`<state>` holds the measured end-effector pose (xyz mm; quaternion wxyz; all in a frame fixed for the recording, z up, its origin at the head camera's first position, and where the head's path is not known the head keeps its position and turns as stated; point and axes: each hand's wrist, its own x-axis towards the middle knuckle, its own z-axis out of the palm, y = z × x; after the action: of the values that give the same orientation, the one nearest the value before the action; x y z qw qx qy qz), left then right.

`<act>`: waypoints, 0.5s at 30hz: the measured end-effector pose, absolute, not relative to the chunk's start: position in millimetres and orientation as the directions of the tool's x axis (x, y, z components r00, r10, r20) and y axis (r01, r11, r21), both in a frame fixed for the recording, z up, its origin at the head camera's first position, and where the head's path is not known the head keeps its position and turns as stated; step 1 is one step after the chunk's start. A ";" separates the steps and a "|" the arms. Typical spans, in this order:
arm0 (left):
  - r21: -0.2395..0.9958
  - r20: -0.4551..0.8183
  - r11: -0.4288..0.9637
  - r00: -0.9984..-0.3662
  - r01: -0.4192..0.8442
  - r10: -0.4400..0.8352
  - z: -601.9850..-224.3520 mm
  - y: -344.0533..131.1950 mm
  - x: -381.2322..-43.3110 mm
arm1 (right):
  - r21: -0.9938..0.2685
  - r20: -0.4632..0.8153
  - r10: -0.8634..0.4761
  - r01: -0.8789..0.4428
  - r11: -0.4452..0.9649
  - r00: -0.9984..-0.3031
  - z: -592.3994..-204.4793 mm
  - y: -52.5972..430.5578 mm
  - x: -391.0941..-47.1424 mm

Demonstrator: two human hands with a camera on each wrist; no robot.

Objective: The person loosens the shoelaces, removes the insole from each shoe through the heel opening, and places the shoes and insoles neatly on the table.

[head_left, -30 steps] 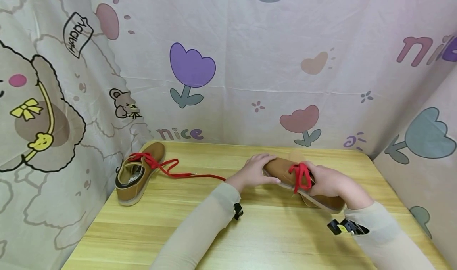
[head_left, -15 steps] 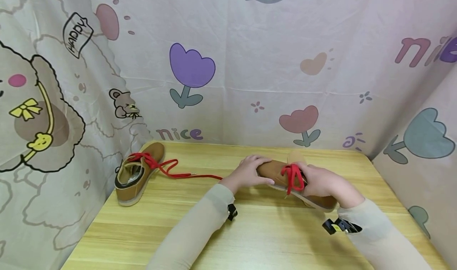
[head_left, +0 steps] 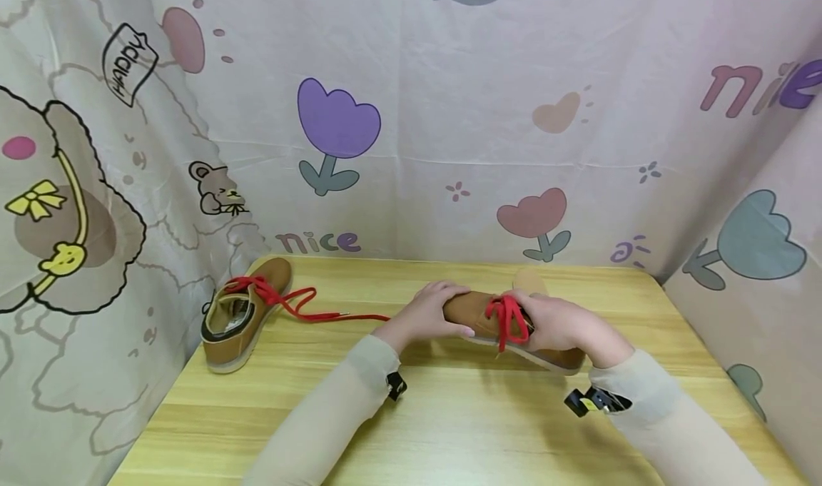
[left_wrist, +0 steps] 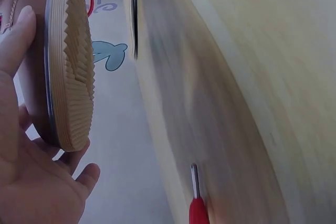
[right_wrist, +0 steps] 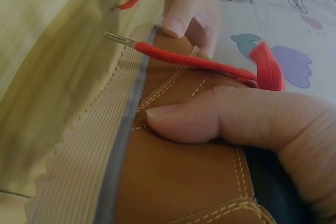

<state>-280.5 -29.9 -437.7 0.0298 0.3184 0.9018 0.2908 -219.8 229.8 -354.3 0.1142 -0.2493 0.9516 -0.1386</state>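
A brown leather shoe point(head_left: 472, 311) with a ridged pale sole point(left_wrist: 73, 77) is held above the table by both hands. Its red lace point(head_left: 510, 322) is tied in a bow. My left hand point(head_left: 427, 316) grips the toe, thumb on the near side and fingers round the far side. Further back, my right hand point(head_left: 561, 327) holds the shoe around its opening; in the right wrist view the thumb point(right_wrist: 184, 121) presses on the side leather. The heel end shows beyond the right hand, while the right fingers are mostly hidden.
A matching shoe point(head_left: 225, 350) stands at the table's left, toe away. Its loose red lace point(head_left: 321, 317) trails right toward my left forearm. Behind the held shoe lies a flat tan piece point(head_left: 529, 280), partly hidden. Printed curtains point(head_left: 411, 208) close off the back and sides.
Both hands have shifted left together with the held shoe, keeping their grip. The other shoe stays in its place, and the view has turned slightly.
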 end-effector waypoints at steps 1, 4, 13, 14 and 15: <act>0.540 0.128 0.630 -0.794 0.558 0.594 -437.5 -31.9 -279.5 | -0.326 -0.149 -0.506 -0.441 0.836 -0.849 -354.6 228.5 -220.0; 0.538 0.122 0.634 -0.795 0.556 0.594 -436.9 -38.1 -276.2 | -0.335 -0.144 -0.522 -0.455 0.825 -0.841 -355.5 224.8 -220.1; 0.547 0.099 0.648 -0.810 0.530 0.579 -435.4 -55.9 -264.2 | -0.336 -0.107 -0.594 -0.534 0.776 -0.797 -360.9 211.0 -220.0; 0.544 0.098 0.650 -0.810 0.530 0.578 -435.3 -57.7 -263.0 | -0.333 -0.105 -0.597 -0.537 0.775 -0.795 -361.7 209.6 -220.4; 0.540 0.099 0.652 -0.810 0.532 0.579 -435.5 -59.5 -262.0 | -0.324 -0.101 -0.601 -0.545 0.773 -0.793 -362.3 208.3 -220.5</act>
<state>-262.0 -59.5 -435.5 0.0412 0.3058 0.9079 0.2837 -220.5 208.3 -362.3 0.1000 -0.3062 0.9363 -0.1402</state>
